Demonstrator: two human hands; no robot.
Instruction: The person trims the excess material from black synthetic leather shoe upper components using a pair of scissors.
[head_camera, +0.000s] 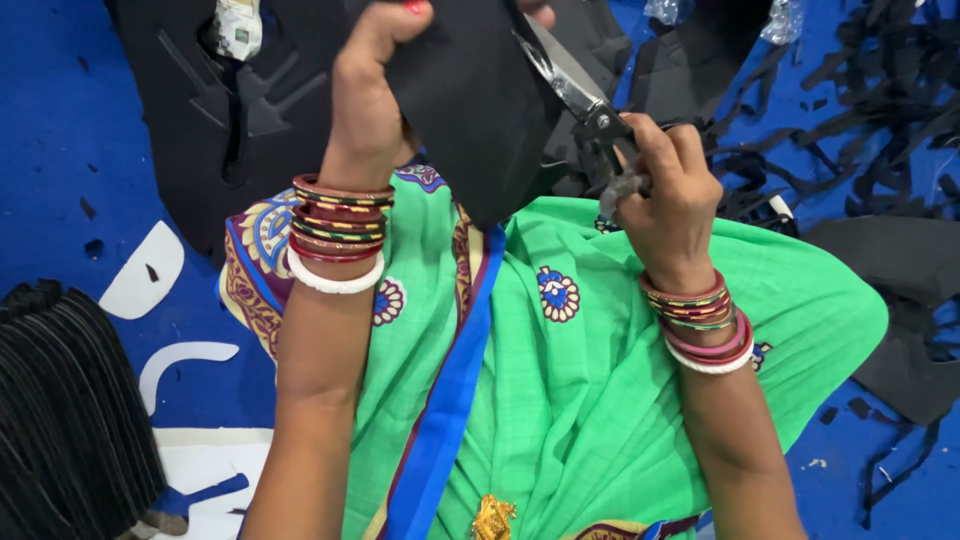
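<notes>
The blue floor mat (60, 150) carried everything, and you sat on it with your green patterned cloth (600, 400) spread over your lap. Black offcut strips (870, 110) lay thick toward the mat's far right corner, a stack of dark sheets (70, 420) sat at its left edge, and white cut-out shapes (140, 270) lay just beside that stack. The black foam sheet (470, 110) hung over your lap near the mat's far edge, pinched in your left hand (365, 110), which was clenched on its top. Your right hand (670, 190) was closed around the handles of the scissors (575, 90), whose blades met the sheet's right edge. The risk I judged greatest was your left thumb: it sat close to the blade line, and a slip of the limp sheet could have brought it under the blades. The sheet could also have sagged, pulling the cut off its line, and loose strips might have snagged the blades.
</notes>
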